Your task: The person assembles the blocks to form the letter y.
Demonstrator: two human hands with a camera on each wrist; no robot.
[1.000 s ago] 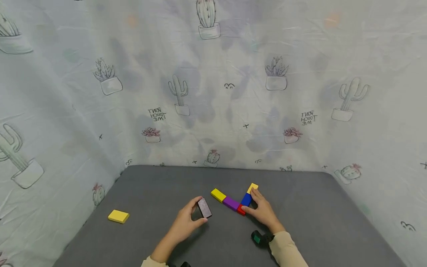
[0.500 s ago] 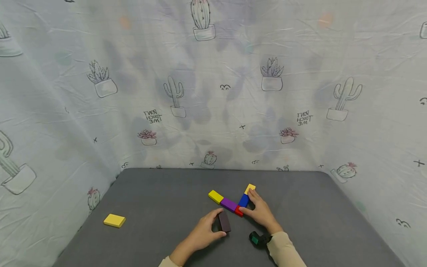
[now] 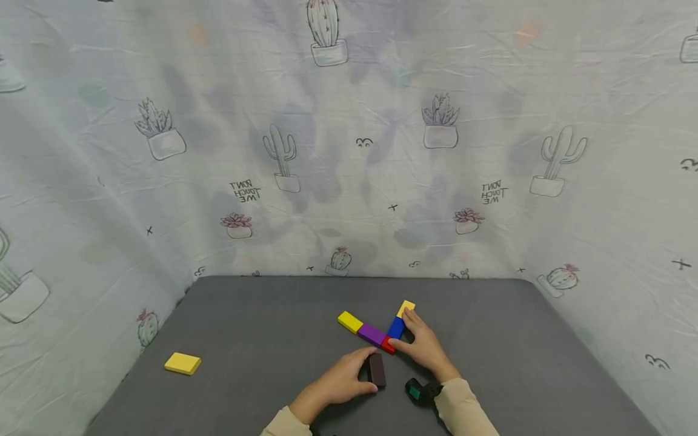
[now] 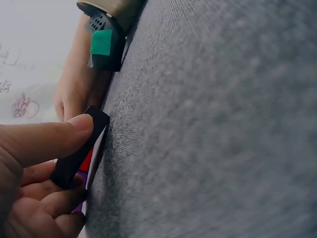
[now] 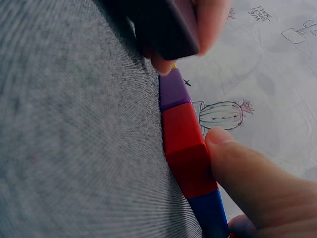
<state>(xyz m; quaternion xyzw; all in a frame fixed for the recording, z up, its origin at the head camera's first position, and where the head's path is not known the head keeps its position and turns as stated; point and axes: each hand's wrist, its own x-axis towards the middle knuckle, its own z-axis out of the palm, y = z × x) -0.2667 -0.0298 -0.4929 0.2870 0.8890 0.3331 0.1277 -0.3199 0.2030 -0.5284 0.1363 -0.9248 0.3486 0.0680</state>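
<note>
My left hand (image 3: pixel 345 380) pinches a dark brown block (image 3: pixel 377 370) between thumb and fingertips, just in front of a row of blocks. In the left wrist view, this block (image 4: pixel 81 148) is held on edge close to the cloth; whether it touches is unclear. My right hand (image 3: pixel 428 348) rests on the V-shaped row, its thumb against the red block (image 3: pixel 388 346) and its fingertips on the pale yellow block (image 3: pixel 406 307). Between those two lies a blue block (image 3: pixel 395 329). Leftward from the red one run a purple block (image 3: pixel 372 334) and a bright yellow block (image 3: pixel 350 322).
A separate yellow block (image 3: pixel 182 363) lies far left on the grey table (image 3: pixel 262 327). Behind the table hangs a pale curtain (image 3: pixel 349 181) printed with cacti. A black device (image 3: pixel 422 392) with a green patch sits on the right wrist.
My left hand has carried the dark block rightward and nearer the row, turning it so a dark side faces up. The right hand stays on the row. The view has shifted slightly.
</note>
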